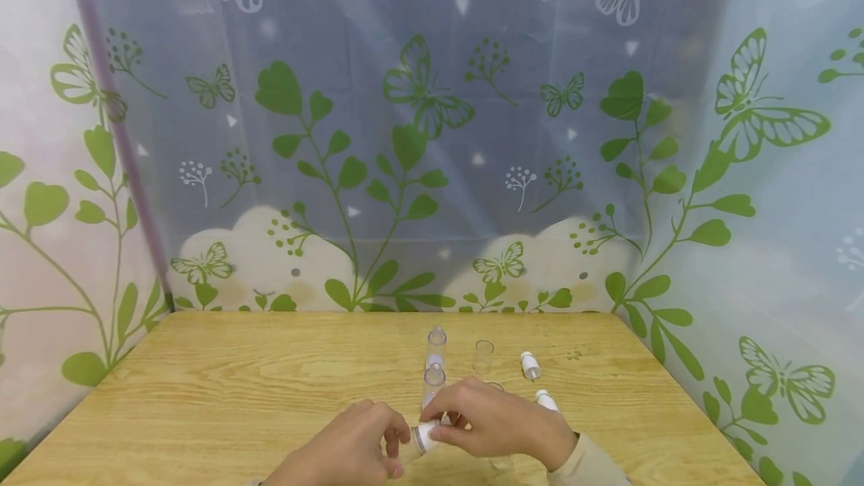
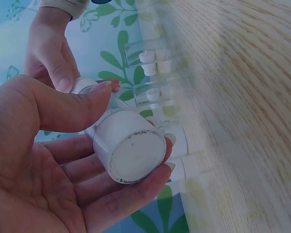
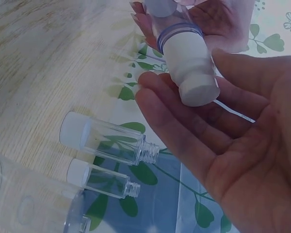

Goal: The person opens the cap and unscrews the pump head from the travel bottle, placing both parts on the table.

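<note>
A small clear bottle [image 3: 167, 17] with a white base is tilted between my two hands. My left hand [image 1: 358, 437] grips it, thumb over one side and fingers curled under the other; its round white base [image 2: 136, 158] faces the left wrist camera. At the other end, a white pump top [image 3: 189, 63] with a silvery ring at its lower edge sits on the bottle's neck. My right hand [image 1: 489, 418] holds this pump top, thumb on one side and fingers on the other.
Two clear bottles [image 3: 116, 138] with threaded necks and white bases stand on the wooden table [image 1: 236, 373], beyond my hands. To their right are clear cylindrical caps [image 1: 483, 357] and two white pump tops [image 1: 530, 366]. A patterned curtain [image 1: 432, 171] encloses the table.
</note>
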The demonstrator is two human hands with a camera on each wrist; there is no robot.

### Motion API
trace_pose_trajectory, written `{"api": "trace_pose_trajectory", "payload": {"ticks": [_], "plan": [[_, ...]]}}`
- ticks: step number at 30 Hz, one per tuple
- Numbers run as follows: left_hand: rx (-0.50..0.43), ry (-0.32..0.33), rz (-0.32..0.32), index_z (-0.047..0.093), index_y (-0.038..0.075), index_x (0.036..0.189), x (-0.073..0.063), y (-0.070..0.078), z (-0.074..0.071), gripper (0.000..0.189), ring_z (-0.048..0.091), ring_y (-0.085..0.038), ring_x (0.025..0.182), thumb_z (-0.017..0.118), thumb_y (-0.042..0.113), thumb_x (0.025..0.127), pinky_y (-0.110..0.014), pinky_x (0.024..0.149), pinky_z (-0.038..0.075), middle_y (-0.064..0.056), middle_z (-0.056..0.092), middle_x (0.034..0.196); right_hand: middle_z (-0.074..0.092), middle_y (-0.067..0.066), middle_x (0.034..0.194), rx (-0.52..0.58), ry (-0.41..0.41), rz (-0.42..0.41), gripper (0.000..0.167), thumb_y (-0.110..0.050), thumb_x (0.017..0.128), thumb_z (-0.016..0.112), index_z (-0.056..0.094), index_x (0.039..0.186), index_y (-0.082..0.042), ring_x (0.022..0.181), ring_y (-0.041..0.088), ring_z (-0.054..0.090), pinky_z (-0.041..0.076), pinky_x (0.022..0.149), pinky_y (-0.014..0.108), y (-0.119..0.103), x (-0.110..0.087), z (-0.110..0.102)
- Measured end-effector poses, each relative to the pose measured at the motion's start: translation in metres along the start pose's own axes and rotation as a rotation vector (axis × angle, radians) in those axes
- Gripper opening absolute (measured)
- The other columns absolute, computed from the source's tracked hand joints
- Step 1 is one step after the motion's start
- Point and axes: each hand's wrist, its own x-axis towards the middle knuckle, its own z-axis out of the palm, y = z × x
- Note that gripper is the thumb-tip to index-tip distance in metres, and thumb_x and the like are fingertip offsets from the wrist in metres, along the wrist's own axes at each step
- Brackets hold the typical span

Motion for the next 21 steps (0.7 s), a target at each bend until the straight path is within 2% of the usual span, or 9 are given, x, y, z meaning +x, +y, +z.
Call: {"api": "trace_pose_trajectory", "payload": {"ticks": [7, 17, 21], "plan": [[-0.007, -0.005, 0.008, 0.078, 0.006, 0.105, 0.0, 0.001, 0.0001, 0.029, 0.053, 0.0, 0.073, 0.086, 0.01, 0.077, -0.019, 0.063, 0.046, 0.015, 0.069, 0.077, 0.075, 0.003, 0.105, -0.006, 0.001, -0.008, 0.018, -0.014, 0.104, 0.061, 0.074, 0.115, -0.009, 0.087, -0.006, 0.065, 0.054, 0.074, 0.008, 0.0001, 0.0003, 0.0003], [0.019, 0.001, -0.005, 0.079, 0.01, 0.103, -0.0001, 0.0005, 0.0002, 0.029, 0.054, -0.005, 0.079, 0.087, 0.013, 0.076, -0.021, 0.067, 0.043, 0.018, 0.066, 0.076, 0.073, 0.002, 0.101, -0.04, 0.024, -0.042, 0.014, -0.009, 0.097, 0.071, 0.074, 0.11, -0.008, 0.087, -0.009, 0.06, 0.053, 0.074, 0.007, -0.0012, 0.0003, 0.0008], [0.008, -0.001, 0.009, 0.078, 0.008, 0.103, 0.0001, 0.0004, 0.0004, 0.029, 0.054, -0.002, 0.075, 0.087, 0.011, 0.076, -0.02, 0.064, 0.045, 0.017, 0.067, 0.076, 0.073, 0.001, 0.101, -0.061, 0.035, -0.057, 0.015, -0.009, 0.094, 0.075, 0.075, 0.109, -0.008, 0.086, -0.009, 0.059, 0.053, 0.074, 0.007, -0.0017, 0.0004, 0.0009]]}}
